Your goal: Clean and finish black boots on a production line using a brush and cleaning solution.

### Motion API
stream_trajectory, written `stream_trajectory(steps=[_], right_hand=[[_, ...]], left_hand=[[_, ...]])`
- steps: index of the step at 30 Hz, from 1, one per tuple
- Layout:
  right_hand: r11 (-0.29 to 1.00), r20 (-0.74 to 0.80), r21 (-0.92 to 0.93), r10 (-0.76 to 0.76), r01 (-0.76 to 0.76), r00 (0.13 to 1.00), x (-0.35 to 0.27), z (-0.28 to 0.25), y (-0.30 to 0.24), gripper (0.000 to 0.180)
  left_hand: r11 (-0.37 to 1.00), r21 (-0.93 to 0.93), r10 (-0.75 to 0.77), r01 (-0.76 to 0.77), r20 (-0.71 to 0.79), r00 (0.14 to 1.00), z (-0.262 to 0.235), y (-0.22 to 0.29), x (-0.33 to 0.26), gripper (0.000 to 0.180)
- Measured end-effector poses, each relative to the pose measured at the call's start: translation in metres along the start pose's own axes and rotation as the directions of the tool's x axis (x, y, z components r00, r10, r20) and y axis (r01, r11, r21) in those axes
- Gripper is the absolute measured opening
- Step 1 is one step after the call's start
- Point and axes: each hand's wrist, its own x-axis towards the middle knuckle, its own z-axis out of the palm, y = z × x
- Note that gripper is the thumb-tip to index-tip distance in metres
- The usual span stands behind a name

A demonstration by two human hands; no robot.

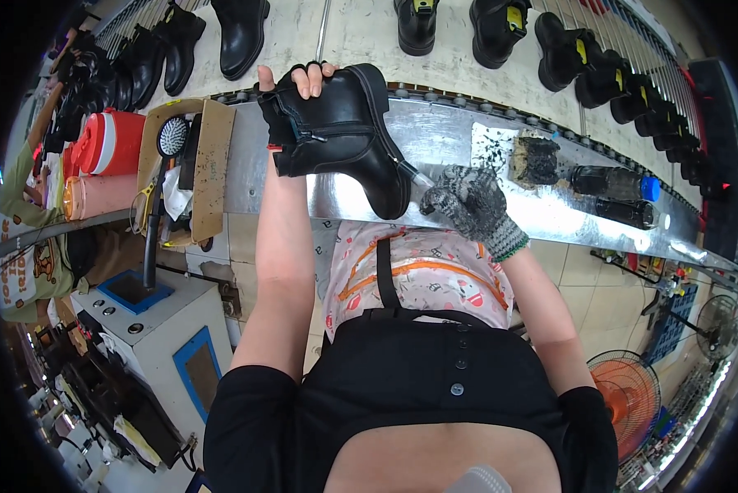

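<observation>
Boot (336, 135) in curled left hand (315, 80); slim tool (419, 176) clenched in right hand (470, 205).

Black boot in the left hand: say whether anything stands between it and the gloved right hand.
Only the slim tool in the right hand spans the gap, its tip at the sole-side edge of the black boot; nothing else visible intervenes.
</observation>
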Motion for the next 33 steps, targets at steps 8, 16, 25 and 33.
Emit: stream_trajectory(steps=[8,16,25,33], right_hand=[[0.987,0.02,0.138,0.078,-0.08,0.997,-0.018,-0.008,0.004,0.025],[0.628,0.11,0.684,0.416,-0.373,0.903,-0.039,0.017,0.032,0.024],[-0.037,0.157,0.981,0.723,-0.19,0.673,-0.045,0.026,0.042,0.058],[0.226,-0.044,0.953,0.763,-0.202,0.645,-0.066,0.027,0.053,0.065]], left_hand=[[0.999,0.007,-0.035,0.037,-0.129,0.991,-0.027,0.004,0.001,0.073],[0.816,0.558,0.107,0.153,-0.406,0.907,-0.056,-0.014,0.029,0.081],[0.168,0.928,0.457,0.332,-0.372,0.808,-0.065,-0.043,0.033,0.065],[-0.159,0.938,0.622,0.308,-0.147,0.769,-0.024,-0.037,0.026,0.053]])
